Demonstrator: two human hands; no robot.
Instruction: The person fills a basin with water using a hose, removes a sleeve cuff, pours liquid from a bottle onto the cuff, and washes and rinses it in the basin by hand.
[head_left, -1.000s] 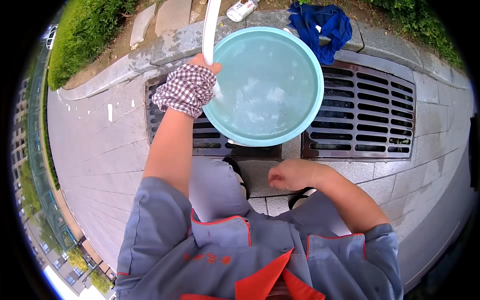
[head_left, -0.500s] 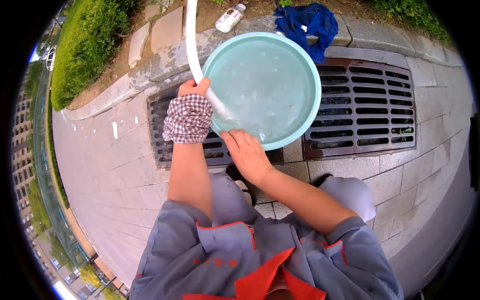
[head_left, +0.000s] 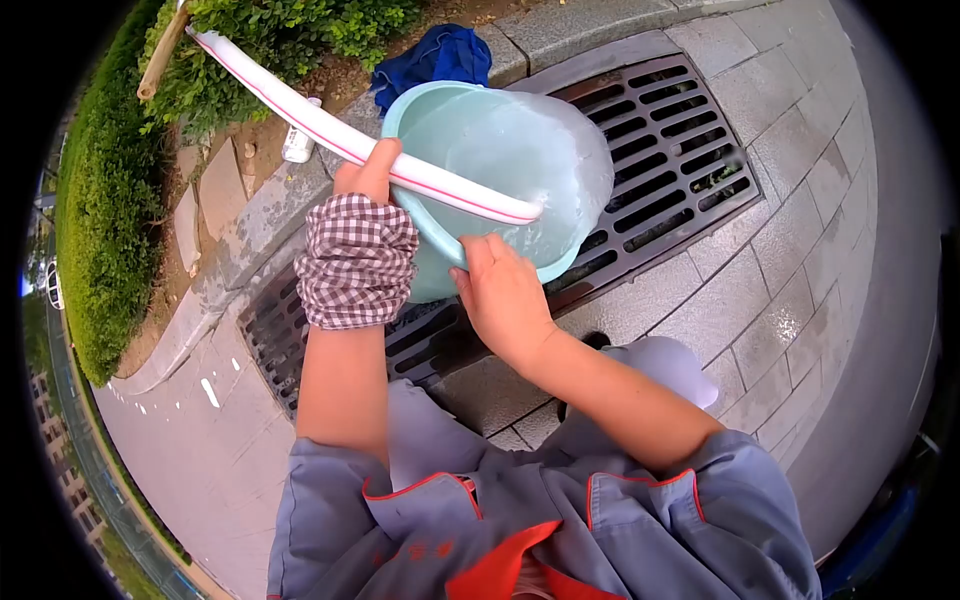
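Note:
My left hand (head_left: 367,172), above a checked sleeve cuff, is closed around a white hose (head_left: 290,108) with a red stripe. The hose's end lies over the inside of a pale green plastic basin (head_left: 432,232), with ripples where it meets the water. My right hand (head_left: 507,303) grips the basin's near rim, thumb outside. The basin is tilted away from me, and water (head_left: 572,140) spills over its far right side toward the drain grate (head_left: 665,165). Its underside shows partly beside my left cuff.
A blue cloth (head_left: 435,62) lies on the stone kerb (head_left: 590,32) behind the basin. A white bottle (head_left: 300,135) rests on the soil by the hose. Bushes (head_left: 110,230) grow at the left. A second grate (head_left: 275,325) lies under my left forearm; wet paving (head_left: 730,290) extends right.
The basin has gone from level to tilted away, and its water now pours over the far edge. My left hand has raised the hose end out of the deeper water. The view has turned.

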